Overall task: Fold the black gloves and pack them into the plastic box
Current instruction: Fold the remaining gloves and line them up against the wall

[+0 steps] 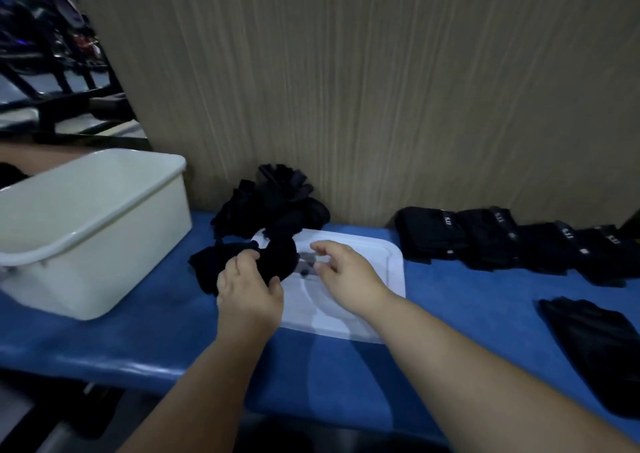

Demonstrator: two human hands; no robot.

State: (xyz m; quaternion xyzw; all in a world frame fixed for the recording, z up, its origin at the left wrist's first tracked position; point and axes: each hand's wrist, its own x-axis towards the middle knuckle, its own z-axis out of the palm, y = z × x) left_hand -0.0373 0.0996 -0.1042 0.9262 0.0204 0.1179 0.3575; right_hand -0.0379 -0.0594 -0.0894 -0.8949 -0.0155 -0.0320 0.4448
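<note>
Near desk edge: left hand (247, 284), grip clamped on crumpled black glove (242, 262), at left end of white lid (367, 279). Right hand (346, 272) just right of it, fingers apart, empty, over lid. Glove's long axis runs left-right; free end lies nearer right hand. Loose glove pile (273, 199) behind, at wall. Folded gloves (502, 241) along far right edge. Plastic box (86, 231) at left; inside hidden. Blur hides glove's fingers.

On the tabletop (450, 314) the box (86, 231) sits at left, the lid (374, 279) in the middle. A glove pile (277, 199) lies behind the lid; folded gloves (502, 241) line up right along the wall (346, 89).
</note>
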